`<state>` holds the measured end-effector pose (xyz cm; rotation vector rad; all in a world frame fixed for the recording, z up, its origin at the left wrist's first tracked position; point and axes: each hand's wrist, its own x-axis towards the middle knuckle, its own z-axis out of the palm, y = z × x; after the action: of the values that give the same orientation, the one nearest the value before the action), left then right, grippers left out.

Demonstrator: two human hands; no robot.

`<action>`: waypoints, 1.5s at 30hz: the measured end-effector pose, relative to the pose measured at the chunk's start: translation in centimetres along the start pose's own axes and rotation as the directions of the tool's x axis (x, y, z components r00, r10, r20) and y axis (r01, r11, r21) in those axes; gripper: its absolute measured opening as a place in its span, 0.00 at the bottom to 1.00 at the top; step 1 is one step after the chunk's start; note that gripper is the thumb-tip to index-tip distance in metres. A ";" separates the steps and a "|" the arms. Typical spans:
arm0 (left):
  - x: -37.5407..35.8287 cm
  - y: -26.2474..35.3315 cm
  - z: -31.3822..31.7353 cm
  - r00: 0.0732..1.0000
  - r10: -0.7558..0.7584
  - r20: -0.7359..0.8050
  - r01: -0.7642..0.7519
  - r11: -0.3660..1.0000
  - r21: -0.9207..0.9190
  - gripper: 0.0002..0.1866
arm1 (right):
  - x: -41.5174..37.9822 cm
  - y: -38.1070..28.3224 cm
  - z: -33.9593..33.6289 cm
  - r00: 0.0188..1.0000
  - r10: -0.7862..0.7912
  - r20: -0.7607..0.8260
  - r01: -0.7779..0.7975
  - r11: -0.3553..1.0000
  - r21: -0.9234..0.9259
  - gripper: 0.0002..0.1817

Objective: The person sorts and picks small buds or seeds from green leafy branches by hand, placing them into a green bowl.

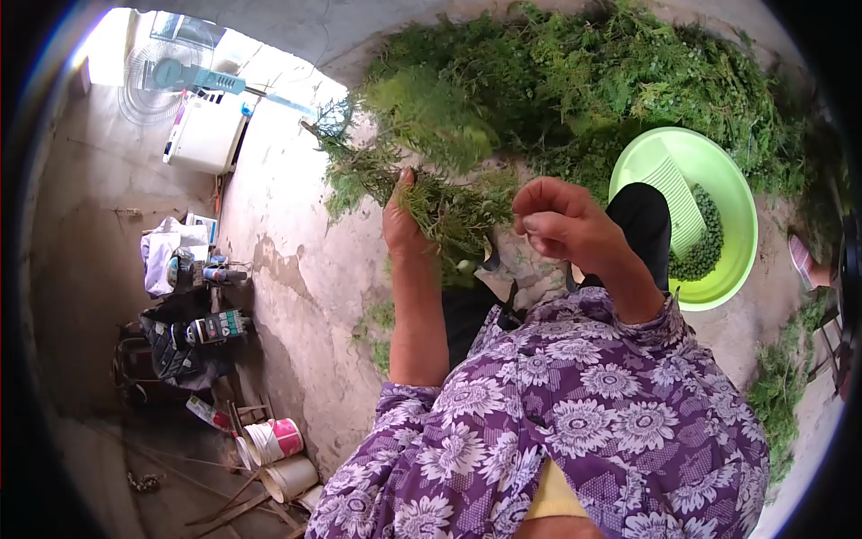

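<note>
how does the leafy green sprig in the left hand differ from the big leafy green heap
The feathery green sprig is a small bunch, while the leafy green heap is far larger. The sprig is gripped in the bare left hand; the heap lies loose on the patchy grey floor. Both have fine green foliage.

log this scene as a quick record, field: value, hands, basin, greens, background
left hand: grips a leafy sprig
right hand: fingers pinched together beside the sprig; contents, if any, not visible
basin: light green basin, ribbed panel inside, small green berries beside the panel
greens: large heap of cut branches on the floor
background: fan, white bucket with pink label
other person: foot in pink footwear, right edge
</note>
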<state>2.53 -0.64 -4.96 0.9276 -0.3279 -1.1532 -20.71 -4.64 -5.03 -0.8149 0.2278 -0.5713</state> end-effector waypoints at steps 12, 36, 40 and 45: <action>-0.8 -1.0 1.4 1.000 -0.021 -0.018 0.021 1.000 0.002 0.12 | 1.0 1.6 1.4 0.867 -0.497 0.009 0.258 0.434 -0.863 0.13; -1.3 -1.2 2.3 0.997 -0.051 0.066 0.053 0.998 -0.043 0.10 | 1.3 2.2 0.1 0.949 -0.311 -0.054 0.124 0.525 -0.842 0.08; -1.5 -1.5 2.8 0.996 -0.076 -0.037 0.075 0.997 -0.021 0.09 | 0.7 2.4 -0.4 0.987 -0.132 -0.088 0.047 0.774 -0.631 0.09; -1.0 -2.1 1.9 0.993 -0.109 -0.053 0.114 0.987 0.117 0.09 | 0.2 0.9 0.5 0.997 -0.038 -0.060 -0.004 0.817 -0.577 0.09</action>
<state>-0.44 -0.87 -5.24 1.0876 -0.3137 -1.2227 -20.03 -4.00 -5.36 -1.3931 0.4736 -0.5527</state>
